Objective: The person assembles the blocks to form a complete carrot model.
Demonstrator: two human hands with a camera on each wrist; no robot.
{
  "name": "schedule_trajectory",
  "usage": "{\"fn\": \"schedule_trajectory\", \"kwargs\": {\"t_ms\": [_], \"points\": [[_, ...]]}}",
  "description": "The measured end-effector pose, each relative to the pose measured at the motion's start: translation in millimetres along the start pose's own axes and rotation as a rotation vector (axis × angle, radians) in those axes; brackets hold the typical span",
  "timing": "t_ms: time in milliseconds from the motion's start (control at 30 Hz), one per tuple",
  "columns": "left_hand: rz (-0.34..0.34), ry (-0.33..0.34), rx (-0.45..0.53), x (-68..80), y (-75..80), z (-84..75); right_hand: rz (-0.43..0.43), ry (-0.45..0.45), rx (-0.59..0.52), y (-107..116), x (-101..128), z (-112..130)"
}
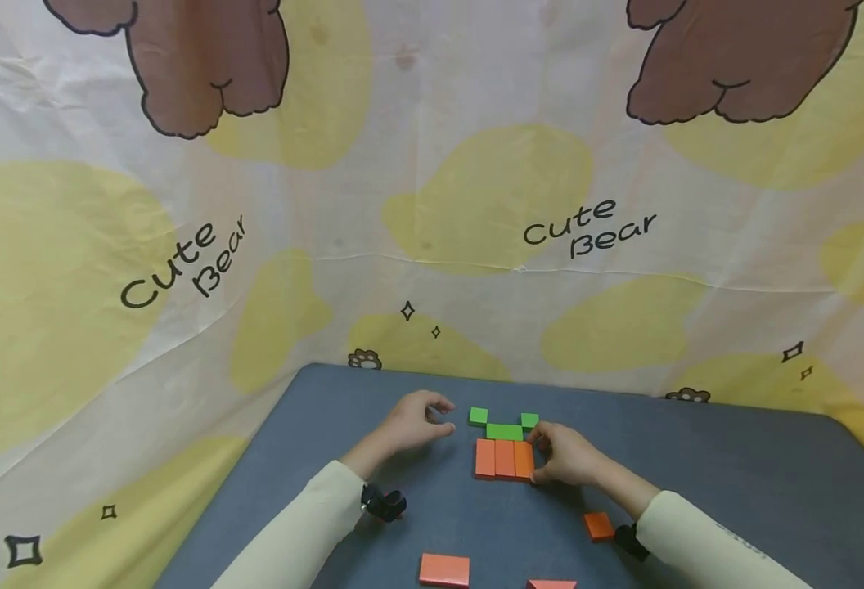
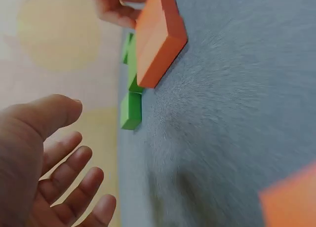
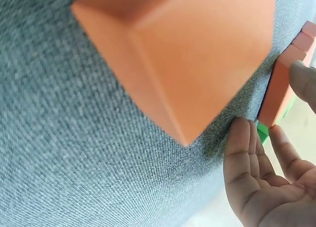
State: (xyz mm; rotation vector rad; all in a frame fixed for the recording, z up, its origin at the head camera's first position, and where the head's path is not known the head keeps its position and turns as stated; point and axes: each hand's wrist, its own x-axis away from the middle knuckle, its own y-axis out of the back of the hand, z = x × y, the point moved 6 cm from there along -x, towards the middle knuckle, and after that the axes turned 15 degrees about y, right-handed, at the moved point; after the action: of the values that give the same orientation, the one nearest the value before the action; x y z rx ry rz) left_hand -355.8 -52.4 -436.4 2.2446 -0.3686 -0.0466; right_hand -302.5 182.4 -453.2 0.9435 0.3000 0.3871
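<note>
Head view shows 3 orange blocks side by side on the tabletop, with 3 green blocks touching above. Right hand fingers rest against the rightmost orange block; left hand hovers relaxed, holding nothing. The figure looks part-built: 3 loose orange pieces remain nearer the person.

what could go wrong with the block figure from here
The right hand presses against the right edge of the orange blocks; a push too hard could slide the row out of line with the green blocks touching it. The left hand hovers open close to the small green block and might knock it.
</note>
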Motion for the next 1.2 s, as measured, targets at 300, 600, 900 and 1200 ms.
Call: {"fn": "schedule_trajectory", "kwargs": {"t_ms": [300, 600, 900, 1200], "points": [[0.003, -0.028, -0.055, 57.5, 13.0, 23.8, 0.003, 0.004, 0.0, 1.0, 2.1, -0.4], [0.016, -0.012, -0.038, 96.4, 16.3, 42.1, 0.009, 0.003, 0.003, 0.7, 2.0, -1.2], [-0.002, 0.017, -0.057, 119.4, 9.6, 65.8, 0.012, 0.011, -0.013, -0.1, 0.7, 1.6], [0.006, 0.047, -0.056, 119.8, 6.1, 72.2, 0.011, 0.019, -0.023, -0.2, 1.6, 1.1]]}}
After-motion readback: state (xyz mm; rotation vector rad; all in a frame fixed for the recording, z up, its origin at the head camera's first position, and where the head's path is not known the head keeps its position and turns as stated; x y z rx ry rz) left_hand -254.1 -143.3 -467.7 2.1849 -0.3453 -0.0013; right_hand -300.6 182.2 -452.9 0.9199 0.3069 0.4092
